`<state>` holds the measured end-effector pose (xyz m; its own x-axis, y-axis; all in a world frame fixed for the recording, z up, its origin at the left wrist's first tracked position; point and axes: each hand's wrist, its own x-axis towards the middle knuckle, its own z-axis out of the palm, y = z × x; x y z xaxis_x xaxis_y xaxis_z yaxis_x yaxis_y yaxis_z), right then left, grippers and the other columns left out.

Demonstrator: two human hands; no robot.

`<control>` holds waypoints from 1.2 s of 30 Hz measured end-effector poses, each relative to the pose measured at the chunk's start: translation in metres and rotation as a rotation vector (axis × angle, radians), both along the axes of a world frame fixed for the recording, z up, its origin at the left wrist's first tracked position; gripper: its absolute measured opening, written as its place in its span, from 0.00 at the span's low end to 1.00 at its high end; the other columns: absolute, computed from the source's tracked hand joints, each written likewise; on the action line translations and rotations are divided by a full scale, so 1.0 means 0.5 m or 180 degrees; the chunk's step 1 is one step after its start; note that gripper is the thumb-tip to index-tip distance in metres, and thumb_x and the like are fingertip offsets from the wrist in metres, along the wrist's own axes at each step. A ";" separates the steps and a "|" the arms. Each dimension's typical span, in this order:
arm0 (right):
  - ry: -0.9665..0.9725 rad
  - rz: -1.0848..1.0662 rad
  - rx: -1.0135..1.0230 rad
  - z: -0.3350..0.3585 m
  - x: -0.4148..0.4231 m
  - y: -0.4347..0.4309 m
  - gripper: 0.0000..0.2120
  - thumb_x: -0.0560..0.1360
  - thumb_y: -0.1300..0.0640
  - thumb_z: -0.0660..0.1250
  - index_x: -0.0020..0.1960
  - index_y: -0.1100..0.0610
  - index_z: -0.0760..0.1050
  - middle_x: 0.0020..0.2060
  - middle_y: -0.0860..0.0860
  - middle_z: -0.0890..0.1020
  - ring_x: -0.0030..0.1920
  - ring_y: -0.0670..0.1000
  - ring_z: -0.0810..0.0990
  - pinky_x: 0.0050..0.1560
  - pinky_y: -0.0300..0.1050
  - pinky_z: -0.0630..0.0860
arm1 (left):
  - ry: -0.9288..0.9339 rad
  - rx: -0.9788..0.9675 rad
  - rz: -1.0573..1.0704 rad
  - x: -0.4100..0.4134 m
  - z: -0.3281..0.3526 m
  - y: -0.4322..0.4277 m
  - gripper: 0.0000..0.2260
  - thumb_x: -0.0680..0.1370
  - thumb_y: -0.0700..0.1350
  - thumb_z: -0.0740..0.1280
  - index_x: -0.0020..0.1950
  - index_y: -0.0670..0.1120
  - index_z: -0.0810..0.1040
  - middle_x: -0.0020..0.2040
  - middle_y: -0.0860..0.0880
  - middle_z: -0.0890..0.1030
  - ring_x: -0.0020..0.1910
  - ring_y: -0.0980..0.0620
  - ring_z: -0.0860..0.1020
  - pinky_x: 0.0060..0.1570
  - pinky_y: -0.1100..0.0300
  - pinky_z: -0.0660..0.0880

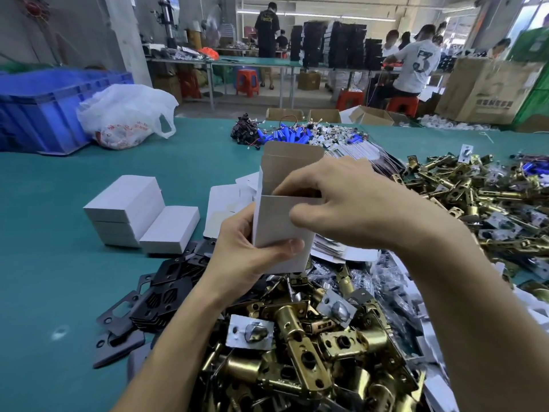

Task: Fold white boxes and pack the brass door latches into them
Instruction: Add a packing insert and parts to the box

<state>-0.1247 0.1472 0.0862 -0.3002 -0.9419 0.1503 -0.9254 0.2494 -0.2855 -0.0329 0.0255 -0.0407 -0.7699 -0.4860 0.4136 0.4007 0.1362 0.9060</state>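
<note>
A white cardboard box [274, 221] stands upright above the table with its top flap raised and its mouth uncovered. My left hand [249, 251] grips its lower part, thumb across the front. My right hand [335, 200] holds the upper edge, its fingertips curled into the mouth and its thumb on the front face. What the fingertips hold inside the box is hidden. Brass door latches [297, 346] lie heaped below my hands, and a second heap of latches [475, 197] spreads to the right. Closed white boxes [139, 212] are stacked at the left.
Black strike plates [154, 298] lie left of the near heap, flat white box blanks [228, 197] behind my hands. Blue cylinders with wires [291, 135] lie farther back, a white plastic bag [124, 117] and blue crates [44, 105] at the far left. People work at distant tables.
</note>
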 end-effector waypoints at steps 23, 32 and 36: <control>-0.1808 0.0107 -0.2437 -0.092 -0.051 0.027 0.07 0.75 0.57 0.74 0.52 0.51 0.79 0.47 0.46 0.84 0.48 0.48 0.84 0.50 0.54 0.82 | -0.0227 0.0409 -0.0265 0.019 0.044 0.023 0.09 0.72 0.53 0.71 0.51 0.63 0.84 0.46 0.54 0.86 0.43 0.55 0.85 0.31 0.62 0.79; -0.2463 0.0473 -0.2454 -0.142 -0.048 0.059 0.07 0.75 0.55 0.67 0.53 0.53 0.79 0.43 0.48 0.86 0.43 0.45 0.84 0.42 0.40 0.80 | -0.0508 -0.0031 -0.0615 0.018 0.061 0.039 0.12 0.77 0.45 0.70 0.60 0.50 0.81 0.53 0.52 0.86 0.51 0.54 0.84 0.46 0.61 0.80; -0.2518 0.0594 -0.2541 -0.147 -0.041 0.070 0.09 0.74 0.54 0.67 0.53 0.55 0.79 0.44 0.55 0.85 0.44 0.46 0.83 0.43 0.39 0.80 | 0.0111 -0.0243 0.0060 0.022 0.073 0.048 0.22 0.70 0.50 0.76 0.61 0.56 0.74 0.53 0.46 0.85 0.46 0.47 0.86 0.40 0.52 0.83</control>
